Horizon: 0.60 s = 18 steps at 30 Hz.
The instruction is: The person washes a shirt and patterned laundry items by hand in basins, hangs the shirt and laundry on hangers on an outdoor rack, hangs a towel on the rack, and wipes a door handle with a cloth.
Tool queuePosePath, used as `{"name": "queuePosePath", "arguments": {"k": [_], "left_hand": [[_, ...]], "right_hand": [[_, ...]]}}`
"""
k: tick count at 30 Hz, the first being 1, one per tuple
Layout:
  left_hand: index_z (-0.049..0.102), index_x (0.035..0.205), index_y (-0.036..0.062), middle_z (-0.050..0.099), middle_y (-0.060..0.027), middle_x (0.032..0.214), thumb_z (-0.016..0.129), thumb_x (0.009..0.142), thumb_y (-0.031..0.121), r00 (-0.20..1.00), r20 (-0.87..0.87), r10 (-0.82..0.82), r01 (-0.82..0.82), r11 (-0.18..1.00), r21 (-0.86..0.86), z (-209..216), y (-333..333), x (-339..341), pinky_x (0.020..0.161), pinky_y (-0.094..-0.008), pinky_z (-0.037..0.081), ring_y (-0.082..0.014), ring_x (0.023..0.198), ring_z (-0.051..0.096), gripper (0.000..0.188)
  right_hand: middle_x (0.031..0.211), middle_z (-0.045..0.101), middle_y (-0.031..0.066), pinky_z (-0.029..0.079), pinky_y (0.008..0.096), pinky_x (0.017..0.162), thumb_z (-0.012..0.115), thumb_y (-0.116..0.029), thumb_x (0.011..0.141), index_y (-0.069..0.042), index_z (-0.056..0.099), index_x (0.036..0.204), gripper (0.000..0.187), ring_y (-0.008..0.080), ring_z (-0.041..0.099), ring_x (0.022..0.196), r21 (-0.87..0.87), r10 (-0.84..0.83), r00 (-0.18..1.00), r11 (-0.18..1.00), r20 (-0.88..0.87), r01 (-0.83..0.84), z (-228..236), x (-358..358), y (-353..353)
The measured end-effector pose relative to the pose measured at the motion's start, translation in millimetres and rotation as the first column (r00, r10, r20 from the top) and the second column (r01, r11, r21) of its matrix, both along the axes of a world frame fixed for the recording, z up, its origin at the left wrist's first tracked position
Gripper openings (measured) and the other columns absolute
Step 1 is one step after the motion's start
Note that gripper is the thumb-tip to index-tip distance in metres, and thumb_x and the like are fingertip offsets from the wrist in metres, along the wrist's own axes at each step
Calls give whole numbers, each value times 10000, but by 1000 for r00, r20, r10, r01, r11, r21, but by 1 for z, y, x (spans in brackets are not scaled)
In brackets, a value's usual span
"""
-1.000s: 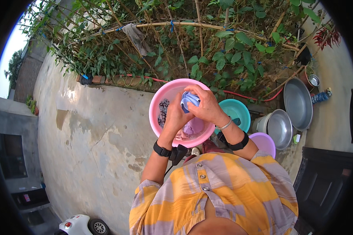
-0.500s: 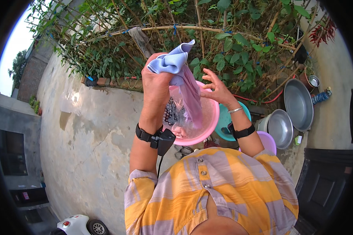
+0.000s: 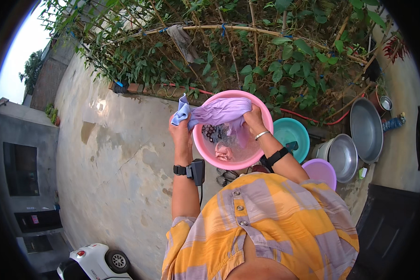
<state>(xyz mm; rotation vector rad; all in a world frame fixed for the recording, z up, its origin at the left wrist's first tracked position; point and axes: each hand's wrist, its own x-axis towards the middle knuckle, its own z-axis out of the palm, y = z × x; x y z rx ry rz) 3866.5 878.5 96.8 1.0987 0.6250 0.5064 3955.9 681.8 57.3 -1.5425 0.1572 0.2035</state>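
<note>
Left hand (image 3: 180,134) and right hand (image 3: 254,120), held apart, clasp lilac cloth (image 3: 222,109), left grip partly hidden.

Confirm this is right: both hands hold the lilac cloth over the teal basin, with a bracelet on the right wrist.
Wrong basin: the head view shows the left hand and right hand holding the lilac cloth over the pink basin. The teal basin stands to its right. The bracelet is indeed on the right wrist.
</note>
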Motion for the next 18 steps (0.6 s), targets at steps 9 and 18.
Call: {"name": "queuePosePath", "arguments": {"k": [9, 18], "left_hand": [[93, 1337, 171, 438, -112, 1192, 562, 796, 97, 835, -362, -415, 330, 903, -275, -101, -55, -10, 708, -442, 500, -245, 987, 535, 720], [325, 1273, 98, 498, -46, 1131, 555, 712, -39, 654, -134, -744, 748, 663, -31, -125, -70, -11, 867, -324, 421, -194, 1055, 482, 621]], "right_hand": [[901, 560, 117, 437, 292, 739, 582, -54, 594, 35, 494, 977, 403, 182, 541, 837, -111, 312, 940, 948, 140, -298, 25, -6, 36], [1057, 494, 94, 416, 268, 833, 520, 27, 628, -10, 374, 1217, 608, 156, 501, 964, 324, 439, 881, 820, 175, -472, 34, -1, 24]]}}
